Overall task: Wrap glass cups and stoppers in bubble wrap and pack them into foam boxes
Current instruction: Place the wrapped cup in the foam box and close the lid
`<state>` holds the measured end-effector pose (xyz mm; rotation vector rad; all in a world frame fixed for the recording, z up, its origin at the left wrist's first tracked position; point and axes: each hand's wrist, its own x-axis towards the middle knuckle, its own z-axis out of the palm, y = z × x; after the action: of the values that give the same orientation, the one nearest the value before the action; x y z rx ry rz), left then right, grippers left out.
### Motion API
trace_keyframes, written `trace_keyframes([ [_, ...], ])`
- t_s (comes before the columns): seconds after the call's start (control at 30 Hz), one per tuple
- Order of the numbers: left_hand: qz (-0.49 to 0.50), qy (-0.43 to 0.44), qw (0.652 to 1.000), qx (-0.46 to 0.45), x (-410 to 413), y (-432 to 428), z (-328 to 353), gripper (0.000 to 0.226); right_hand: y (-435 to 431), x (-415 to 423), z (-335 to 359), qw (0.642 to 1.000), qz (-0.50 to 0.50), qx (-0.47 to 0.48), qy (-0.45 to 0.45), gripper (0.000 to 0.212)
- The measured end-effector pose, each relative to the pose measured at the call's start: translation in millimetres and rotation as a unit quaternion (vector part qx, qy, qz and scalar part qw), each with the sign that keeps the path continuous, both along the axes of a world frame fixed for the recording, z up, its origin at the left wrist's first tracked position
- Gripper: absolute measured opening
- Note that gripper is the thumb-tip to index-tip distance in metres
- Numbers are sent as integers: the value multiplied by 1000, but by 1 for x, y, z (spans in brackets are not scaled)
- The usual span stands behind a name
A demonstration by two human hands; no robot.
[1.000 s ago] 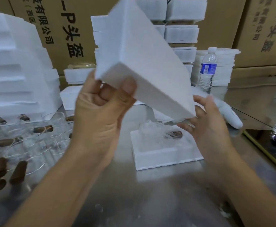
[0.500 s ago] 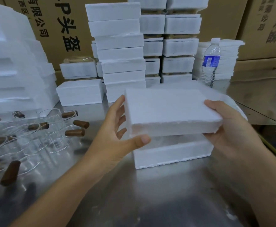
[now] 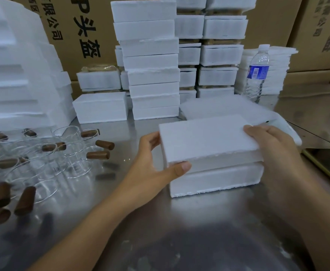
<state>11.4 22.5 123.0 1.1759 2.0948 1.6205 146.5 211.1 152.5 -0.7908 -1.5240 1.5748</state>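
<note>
Foam box lid [image 3: 205, 137], one, lies atop one foam box base [image 3: 217, 180] mid-surface [image 3: 199, 231], clasped by two hands: left hand [image 3: 150, 165] with thumb curled on its near edge, right hand [image 3: 273, 145] with fingers [image 3: 258, 132] curled over its right end, one water bottle [image 3: 257, 75] behind.

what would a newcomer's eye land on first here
Dead centre, the left hand and right hand hold a white foam lid on a foam box on the steel table. To the left lie clear glass cups and brown stoppers; behind rise stacks of foam boxes, with a water bottle at the right.
</note>
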Motion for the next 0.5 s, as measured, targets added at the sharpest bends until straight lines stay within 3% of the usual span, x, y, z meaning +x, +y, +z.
trace_keyframes([
  [0.17,-3,27,1000,-9,-2,2,0,116,0,0,-2,1000,9,-9,-22,10],
  [0.23,-10,34,999,-9,-1,0,1,113,0,0,-2,1000,18,-15,-13,8],
  [0.37,-14,41,999,10,-4,2,2,98,2,0,-3,998,58,-2,1,40],
  [0.5,-12,24,999,28,-9,5,-1,86,-1,-3,-4,996,85,36,-6,45],
])
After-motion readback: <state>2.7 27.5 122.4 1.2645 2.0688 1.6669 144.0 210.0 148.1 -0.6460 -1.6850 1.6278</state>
